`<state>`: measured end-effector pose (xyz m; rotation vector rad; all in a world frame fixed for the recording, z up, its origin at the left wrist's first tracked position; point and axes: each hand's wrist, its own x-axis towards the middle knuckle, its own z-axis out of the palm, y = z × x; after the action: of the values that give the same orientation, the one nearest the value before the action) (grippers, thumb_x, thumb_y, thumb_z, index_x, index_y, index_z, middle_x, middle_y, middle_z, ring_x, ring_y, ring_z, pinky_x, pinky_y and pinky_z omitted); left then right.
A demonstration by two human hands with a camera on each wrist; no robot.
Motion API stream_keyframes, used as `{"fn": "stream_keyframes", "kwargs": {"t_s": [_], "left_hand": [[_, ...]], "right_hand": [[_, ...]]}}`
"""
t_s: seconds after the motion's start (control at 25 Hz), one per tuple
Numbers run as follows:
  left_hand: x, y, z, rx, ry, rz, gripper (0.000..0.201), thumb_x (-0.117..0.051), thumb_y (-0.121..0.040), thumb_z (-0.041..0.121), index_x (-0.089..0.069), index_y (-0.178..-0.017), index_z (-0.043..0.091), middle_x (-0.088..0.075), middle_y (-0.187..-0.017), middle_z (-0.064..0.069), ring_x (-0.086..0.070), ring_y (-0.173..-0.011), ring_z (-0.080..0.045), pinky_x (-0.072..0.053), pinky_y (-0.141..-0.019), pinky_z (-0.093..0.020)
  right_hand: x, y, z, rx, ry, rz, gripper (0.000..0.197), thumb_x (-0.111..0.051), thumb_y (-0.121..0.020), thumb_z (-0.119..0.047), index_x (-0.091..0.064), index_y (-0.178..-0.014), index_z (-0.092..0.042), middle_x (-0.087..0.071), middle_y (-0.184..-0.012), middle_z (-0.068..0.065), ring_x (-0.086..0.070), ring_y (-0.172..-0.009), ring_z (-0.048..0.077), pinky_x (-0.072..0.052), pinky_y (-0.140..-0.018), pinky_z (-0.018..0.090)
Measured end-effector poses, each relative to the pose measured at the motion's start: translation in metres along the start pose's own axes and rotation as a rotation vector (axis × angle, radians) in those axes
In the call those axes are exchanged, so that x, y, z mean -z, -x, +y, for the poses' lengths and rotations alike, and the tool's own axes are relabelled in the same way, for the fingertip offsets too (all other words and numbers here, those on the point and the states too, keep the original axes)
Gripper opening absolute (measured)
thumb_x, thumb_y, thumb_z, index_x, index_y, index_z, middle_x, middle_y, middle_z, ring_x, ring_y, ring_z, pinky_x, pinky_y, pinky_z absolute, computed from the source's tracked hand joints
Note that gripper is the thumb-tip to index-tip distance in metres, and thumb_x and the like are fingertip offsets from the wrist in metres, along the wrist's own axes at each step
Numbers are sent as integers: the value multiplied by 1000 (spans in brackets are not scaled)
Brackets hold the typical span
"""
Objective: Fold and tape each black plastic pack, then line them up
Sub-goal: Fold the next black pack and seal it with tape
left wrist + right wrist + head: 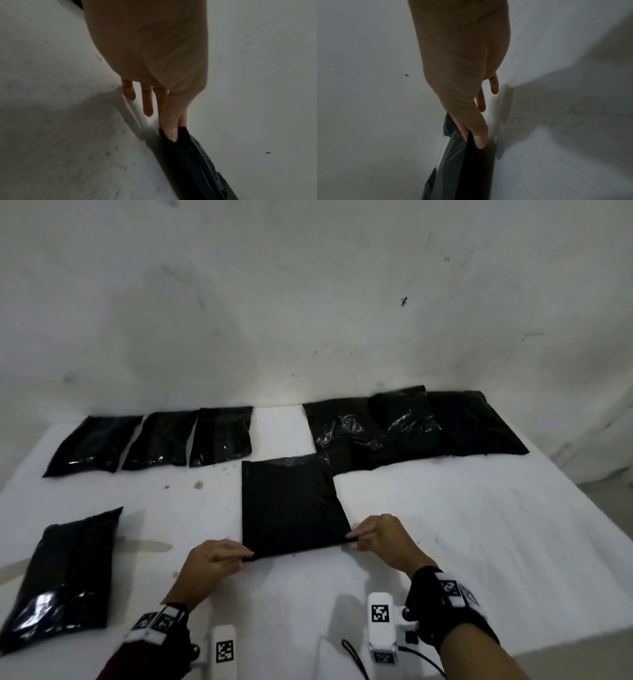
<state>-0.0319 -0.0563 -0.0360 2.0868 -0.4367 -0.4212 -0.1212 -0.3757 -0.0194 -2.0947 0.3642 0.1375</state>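
A black plastic pack (291, 508) lies in the middle of the white table (445, 525). My left hand (219, 556) pinches its near left corner and my right hand (380, 534) pinches its near right corner. In the left wrist view my left hand (169, 129) has thumb and forefinger on the black pack (192, 162), the other fingers straight. In the right wrist view my right hand (474, 129) pinches the pack's edge (462, 162). A row of three packs (154, 440) lies at the back left.
A heap of several unfolded black packs (411, 429) lies at the back right, against the white wall (308, 302). One more pack (61, 580) lies at the near left. Two white marker blocks (224, 652) (382, 625) stand at the near edge.
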Motion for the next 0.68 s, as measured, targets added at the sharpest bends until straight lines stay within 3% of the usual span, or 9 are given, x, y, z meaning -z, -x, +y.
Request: {"fn": "stream_keyframes", "kwargs": {"t_s": [0.08, 0.12, 0.2, 0.24, 0.32, 0.4, 0.48, 0.56, 0.68], "left_hand": [[-8, 7, -5, -80, -233, 28, 39, -71, -72, 13, -70, -69, 52, -65, -85, 36, -60, -86, -1, -36, -79, 0], [-12, 11, -6, -94, -308, 40, 19, -62, -70, 29, -73, -73, 44, -65, -89, 32, -60, -88, -5, -34, -78, -1], [-17, 16, -9, -83, -337, 81, 47, -39, -61, 46, -77, -81, 26, -66, -94, 18, -56, -96, -17, -31, -79, -7], [-19, 18, -5, -61, -282, 112, 53, -37, -61, 47, -78, -82, 20, -68, -95, 13, -55, -97, -19, -33, -80, -12], [-21, 20, 6, -23, -213, 215, 45, -43, -66, 43, -78, -78, 17, -71, -91, 6, -57, -95, -20, -41, -82, -23], [-28, 21, 18, -3, -263, 344, 41, -45, -69, 41, -77, -73, 17, -73, -87, 4, -60, -92, -23, -48, -81, -37], [-38, 18, 31, -12, -430, 433, 41, -43, -74, 35, -75, -70, 10, -73, -82, -3, -63, -85, -30, -51, -74, -43], [-52, 14, 44, -62, -508, 384, 44, -39, -80, 28, -73, -75, 2, -72, -86, -13, -65, -83, -35, -53, -72, -45], [-82, 14, 37, -93, -626, 106, 51, -28, -95, 32, -64, -113, 1, -63, -119, -17, -60, -109, -35, -50, -86, -46]], "right_hand": [[-6, 8, 8, -9, 135, -14, 26, -82, -68, -18, -73, -72, -42, -67, -83, -18, -61, -89, 4, -47, -88, 32], [-8, 12, 8, 2, 240, -28, 20, -80, -72, -21, -73, -75, -39, -66, -87, -19, -56, -95, 4, -44, -87, 32], [-9, 18, 3, -10, 342, -70, 20, -75, -76, -28, -62, -69, -41, -68, -98, -16, -45, -106, 6, -33, -85, 30], [-8, 21, -1, -25, 331, -68, 21, -73, -78, -30, -60, -66, -41, -69, -101, -13, -43, -108, 8, -31, -85, 31], [-9, 19, -6, -5, 283, 69, 12, -66, -83, -28, -71, -73, -28, -70, -98, -8, -49, -106, 13, -32, -85, 32], [-22, 14, -8, 122, 274, 283, 28, -50, -90, -29, -74, -88, -14, -70, -97, 0, -51, -105, 23, -33, -84, 30], [-43, 11, -21, 296, 329, 342, 46, -35, -91, -33, -71, -100, -6, -68, -102, 7, -51, -107, 29, -35, -91, 25], [-69, 11, -33, 403, 434, 217, 57, -23, -97, -38, -64, -116, -3, -65, -118, 10, -51, -117, 29, -36, -104, 31], [-104, 19, -30, 426, 603, -114, 70, 1, -95, -45, -33, -144, -8, -31, -152, 6, -24, -142, 20, -13, -117, 37]]}}
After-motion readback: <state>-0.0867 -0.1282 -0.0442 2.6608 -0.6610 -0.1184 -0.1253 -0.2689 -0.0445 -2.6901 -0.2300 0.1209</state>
